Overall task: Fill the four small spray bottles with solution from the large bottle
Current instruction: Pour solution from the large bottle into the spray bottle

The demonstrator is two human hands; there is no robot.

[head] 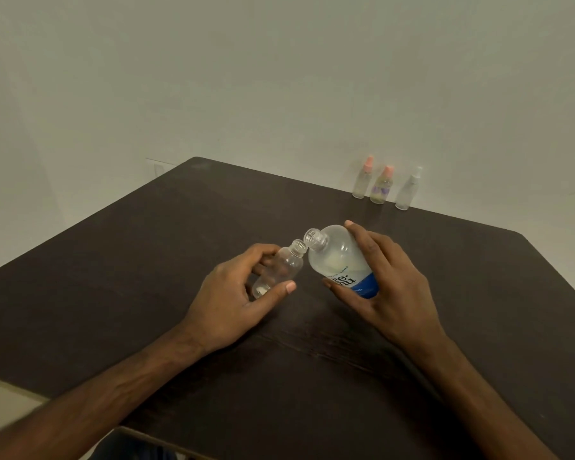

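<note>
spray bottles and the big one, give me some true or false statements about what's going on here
1. The left hand holds a small bottle with no cap. True.
2. The large bottle stands upright on the table. False: the right hand holds it tilted, its open neck near the small bottle's mouth.
3. Three capped spray bottles stand at the table's far edge. True.
4. All three have pink tops. False: two are pink, one is white.

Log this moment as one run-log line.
left hand holds uncapped small bottle | right hand tilts large bottle, neck beside small bottle's mouth | three capped spray bottles at far table edge
</note>
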